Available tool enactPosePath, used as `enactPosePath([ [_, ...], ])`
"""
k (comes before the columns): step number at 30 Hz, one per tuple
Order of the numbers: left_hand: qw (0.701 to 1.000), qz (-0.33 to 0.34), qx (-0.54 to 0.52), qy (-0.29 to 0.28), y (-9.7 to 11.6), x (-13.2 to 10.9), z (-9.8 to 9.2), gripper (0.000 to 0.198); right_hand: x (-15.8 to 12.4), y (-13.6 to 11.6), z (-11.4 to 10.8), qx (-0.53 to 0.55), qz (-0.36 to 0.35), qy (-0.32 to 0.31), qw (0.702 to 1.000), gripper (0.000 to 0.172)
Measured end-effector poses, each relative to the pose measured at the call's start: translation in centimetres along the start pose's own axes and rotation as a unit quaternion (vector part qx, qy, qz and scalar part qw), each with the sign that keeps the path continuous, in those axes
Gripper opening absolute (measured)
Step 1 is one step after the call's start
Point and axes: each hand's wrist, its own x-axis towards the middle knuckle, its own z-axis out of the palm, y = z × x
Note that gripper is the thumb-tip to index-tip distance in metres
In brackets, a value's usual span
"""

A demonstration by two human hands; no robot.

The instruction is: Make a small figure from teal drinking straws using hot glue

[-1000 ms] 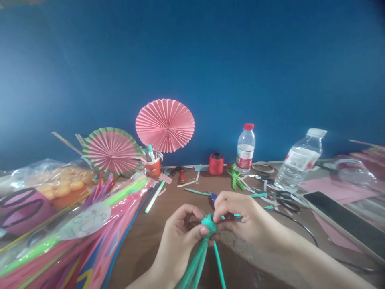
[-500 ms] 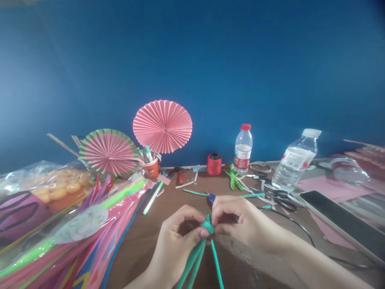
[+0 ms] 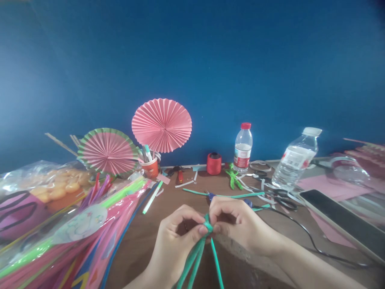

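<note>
Between my two hands is a small bundle of green pipe cleaners (image 3: 208, 225), wound into a knot at the top with long strands hanging down toward me. My left hand (image 3: 180, 237) pinches the knot from the left, thumb in front. From the other side, my right hand (image 3: 237, 224) grips it with bent fingers; the fingertips partly hide the knot. One separate-looking strand slants down below the right fingers. Just beyond my hands, a loose green pipe cleaner (image 3: 228, 196) lies across a dark blue-handled tool (image 3: 211, 196), partly covered by my right hand.
Packs of coloured pipe cleaners (image 3: 75, 237) fill the left side. Behind stand pink paper fans (image 3: 161, 125), a cup of markers (image 3: 150, 167), a red thread spool (image 3: 213, 163) and water bottles (image 3: 243, 150). Scissors (image 3: 285, 200), a black cable (image 3: 300, 224) and a phone (image 3: 345, 220) lie right.
My right hand has shifted slightly left and turned a little around the knot, baring more of the blue-handled tool and loose pipe cleaner behind. The left hand keeps its pinch.
</note>
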Motion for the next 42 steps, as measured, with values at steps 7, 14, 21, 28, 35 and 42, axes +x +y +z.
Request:
enactPosePath([
  [7,1.000,-0.004,-0.002,0.000,-0.1,-0.1,0.0,0.005,-0.1,0.0,0.3,0.018,0.002,0.007,1.000,0.016],
  [14,0.998,-0.024,-0.022,0.060,0.1,-0.1,0.1,0.018,-0.1,0.1,0.5,-0.039,0.009,0.040,0.998,0.009],
  [21,0.996,-0.037,-0.046,0.064,0.6,0.2,0.4,0.015,-0.2,0.6,0.5,-0.088,-0.037,0.074,0.993,0.010],
  [28,0.985,-0.093,-0.143,0.020,0.8,0.1,0.6,0.018,-0.6,1.0,1.1,-0.173,-0.041,0.147,0.973,0.022],
  [35,0.982,-0.093,-0.166,-0.010,0.9,0.3,0.3,0.029,-0.8,0.1,0.4,-0.213,-0.065,0.141,0.965,0.017],
  [42,0.981,-0.095,-0.169,0.015,0.4,0.3,-0.1,0.024,-0.6,0.0,-0.1,-0.103,-0.107,0.167,0.975,0.025],
])
